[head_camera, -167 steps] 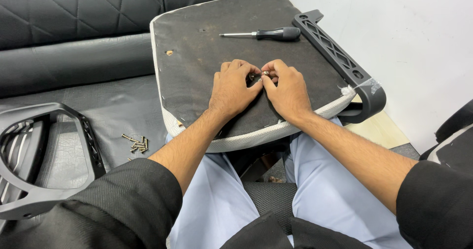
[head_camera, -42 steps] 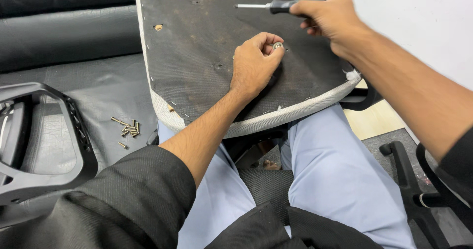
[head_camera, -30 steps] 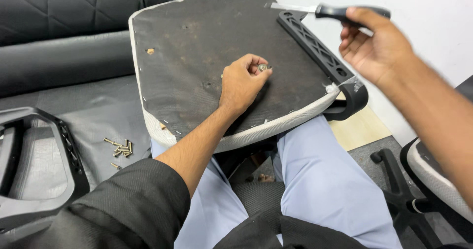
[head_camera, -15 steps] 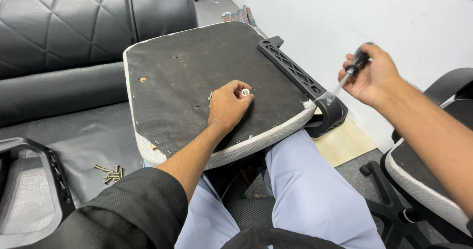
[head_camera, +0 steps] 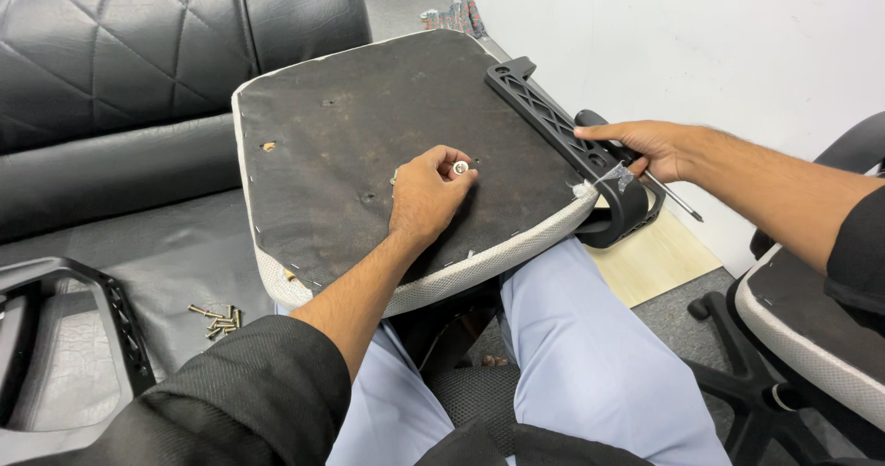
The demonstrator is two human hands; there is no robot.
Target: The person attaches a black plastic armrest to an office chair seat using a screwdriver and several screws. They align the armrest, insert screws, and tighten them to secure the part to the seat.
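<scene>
An upturned chair seat (head_camera: pixel 350 143) with a dark fabric underside and a pale rim lies across my lap. My left hand (head_camera: pixel 426 194) rests on its middle and pinches a small silver bolt with a washer (head_camera: pixel 459 167) between thumb and fingers. My right hand (head_camera: pixel 650 148) is at the seat's right edge, fingers over the black plastic armrest bracket (head_camera: pixel 562 139). It grips a screwdriver (head_camera: pixel 671 197) whose metal shaft points down and to the right.
A black quilted sofa (head_camera: pixel 120 79) fills the left. Several loose screws (head_camera: pixel 217 318) lie on its seat cushion beside a black chair frame (head_camera: pixel 64 337). Another office chair (head_camera: pixel 811 337) stands at the right, near a white wall (head_camera: pixel 701 33).
My right hand picked the screwdriver off the seat, swung it out to the right, then lowered onto the armrest bracket. My left hand stayed on the bolt. The view shifted right.
</scene>
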